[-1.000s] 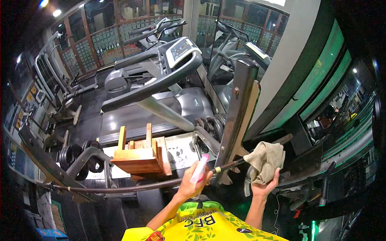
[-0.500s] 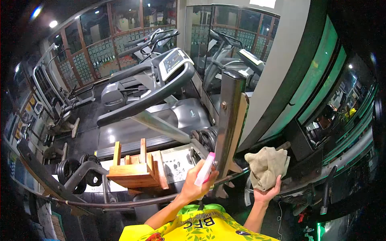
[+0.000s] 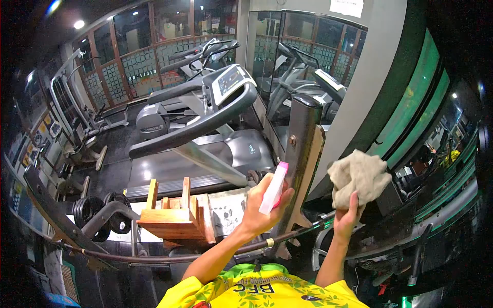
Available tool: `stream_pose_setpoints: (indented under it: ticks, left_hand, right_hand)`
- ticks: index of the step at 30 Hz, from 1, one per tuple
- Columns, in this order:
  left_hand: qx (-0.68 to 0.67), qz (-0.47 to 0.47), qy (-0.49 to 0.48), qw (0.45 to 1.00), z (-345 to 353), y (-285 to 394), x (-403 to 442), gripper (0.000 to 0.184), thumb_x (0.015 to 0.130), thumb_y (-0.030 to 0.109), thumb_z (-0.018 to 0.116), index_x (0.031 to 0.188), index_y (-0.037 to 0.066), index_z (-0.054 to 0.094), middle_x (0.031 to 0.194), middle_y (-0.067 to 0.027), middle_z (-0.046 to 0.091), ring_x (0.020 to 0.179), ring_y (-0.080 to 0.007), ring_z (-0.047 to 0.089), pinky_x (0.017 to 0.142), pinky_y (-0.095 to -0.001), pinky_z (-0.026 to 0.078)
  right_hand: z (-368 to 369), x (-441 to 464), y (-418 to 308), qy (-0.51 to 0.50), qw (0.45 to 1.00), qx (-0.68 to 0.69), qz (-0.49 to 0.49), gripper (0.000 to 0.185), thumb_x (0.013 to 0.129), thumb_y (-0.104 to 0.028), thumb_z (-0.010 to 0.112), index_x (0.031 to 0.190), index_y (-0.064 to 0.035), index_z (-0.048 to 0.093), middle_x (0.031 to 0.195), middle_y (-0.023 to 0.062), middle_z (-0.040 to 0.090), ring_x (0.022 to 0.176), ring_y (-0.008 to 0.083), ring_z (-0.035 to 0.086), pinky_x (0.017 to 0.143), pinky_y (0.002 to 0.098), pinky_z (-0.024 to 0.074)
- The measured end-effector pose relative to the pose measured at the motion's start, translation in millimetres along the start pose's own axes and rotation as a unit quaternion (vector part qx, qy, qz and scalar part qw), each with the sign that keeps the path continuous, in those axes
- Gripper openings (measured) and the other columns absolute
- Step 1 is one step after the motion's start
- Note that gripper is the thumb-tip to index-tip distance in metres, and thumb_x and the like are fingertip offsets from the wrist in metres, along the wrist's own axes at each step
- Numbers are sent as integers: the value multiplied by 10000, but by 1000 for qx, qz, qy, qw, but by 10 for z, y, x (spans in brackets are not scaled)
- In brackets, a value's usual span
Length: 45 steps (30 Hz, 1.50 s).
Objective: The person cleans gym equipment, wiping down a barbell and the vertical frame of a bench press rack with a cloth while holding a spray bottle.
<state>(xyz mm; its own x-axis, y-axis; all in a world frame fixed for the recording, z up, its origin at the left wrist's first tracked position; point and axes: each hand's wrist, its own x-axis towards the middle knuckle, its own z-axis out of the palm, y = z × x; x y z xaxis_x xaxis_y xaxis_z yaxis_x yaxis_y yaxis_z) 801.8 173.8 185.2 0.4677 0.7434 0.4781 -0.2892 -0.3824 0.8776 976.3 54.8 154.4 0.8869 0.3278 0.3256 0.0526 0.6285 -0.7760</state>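
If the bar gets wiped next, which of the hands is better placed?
Likely the right hand: it grips the cloth, while the left hand is taken up by the bottle. In view, both hands appear near the bar.

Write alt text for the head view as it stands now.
A person's left hand grips what looks like a spray bottle; the right hand holds a crumpled beige cloth. A dark bar crosses lower down, with a wooden object and treadmill beyond.
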Motion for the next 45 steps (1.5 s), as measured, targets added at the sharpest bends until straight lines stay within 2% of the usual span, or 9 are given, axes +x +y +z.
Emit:
stream_pose_setpoints:
  ticks: [3, 7, 15, 31, 33, 39, 41, 43, 45]
  left_hand:
    - [-23, -10, -3, 1000, 28, -13, -42, 170, 820, 130, 657, 854, 39, 517, 635, -42, 524, 562, -118, 487, 536, -269, 410]
    - [-35, -31, -7, 999, 65, -39, -235, 165, 824, 124, 655, 866, 36, 522, 626, -36, 517, 557, -109, 488, 524, -261, 404]
    - [74, -28, 17, 997, -39, -66, -456, 176, 824, 97, 651, 936, 35, 530, 617, -7, 519, 517, -75, 526, 462, -232, 425]
    - [215, -28, -15, 976, -377, -297, -855, 354, 819, 60, 556, 1152, -19, 461, 836, -116, 573, 788, -231, 596, 739, -332, 472]
    - [206, 18, 33, 978, -371, -336, -940, 182, 791, 73, 628, 939, -5, 555, 830, -135, 581, 654, -270, 583, 657, -348, 461]
    - [161, -63, 32, 984, -428, -306, -1134, 169, 805, 81, 622, 931, -9, 554, 805, -139, 587, 655, -266, 586, 668, -344, 461]
    - [156, -75, 22, 985, -446, -283, -1133, 170, 805, 80, 622, 931, -9, 548, 792, -136, 584, 653, -264, 588, 666, -343, 461]
    - [150, -90, 13, 984, -430, -285, -1159, 172, 805, 78, 622, 930, -9, 541, 780, -134, 581, 651, -262, 589, 664, -342, 461]
    - [151, -47, 33, 987, -409, -326, -1158, 170, 806, 84, 622, 919, -9, 535, 774, -134, 575, 664, -277, 589, 667, -341, 462]
  right_hand:
    - [326, 272, -106, -115, 951, -233, -166, 405, 888, -145, 569, 1253, -15, 455, 1330, 130, 422, 1180, 274, 458, 913, 399, 423]
    - [1197, 573, -477, -248, 643, -561, -459, 468, 783, -67, 600, 1242, -94, 511, 1353, 175, 416, 1283, 347, 356, 1002, 427, 380]
    - [1368, 429, -3, -232, 346, -779, -469, 370, 829, -182, 502, 1173, -62, 565, 1353, 172, 421, 1341, 339, 266, 1109, 445, 202]
    - [319, -276, 243, -561, 318, -729, -231, 300, 727, -155, 576, 1007, -47, 591, 1055, 160, 618, 1085, 289, 551, 996, 418, 359]
    - [654, -9, -15, -616, 426, -657, 83, 330, 708, -96, 550, 1034, -62, 588, 989, 146, 622, 991, 282, 591, 916, 395, 435]
    - [1416, 678, -678, -487, 776, -366, -165, 370, 765, 45, 514, 1131, 0, 536, 956, 150, 623, 978, 238, 595, 863, 350, 458]
    - [1766, 755, -686, -430, 765, -379, -294, 336, 782, -8, 555, 1117, -31, 557, 911, 151, 633, 955, 290, 601, 815, 367, 480]
    - [1969, 835, -582, -335, 461, -712, -409, 291, 788, -73, 572, 1078, -55, 583, 972, 149, 627, 995, 300, 583, 862, 383, 466]
    - [1888, 1004, -27, -341, 431, -651, -523, 231, 804, -128, 551, 1022, -70, 606, 1086, 134, 609, 1100, 264, 540, 983, 412, 385]
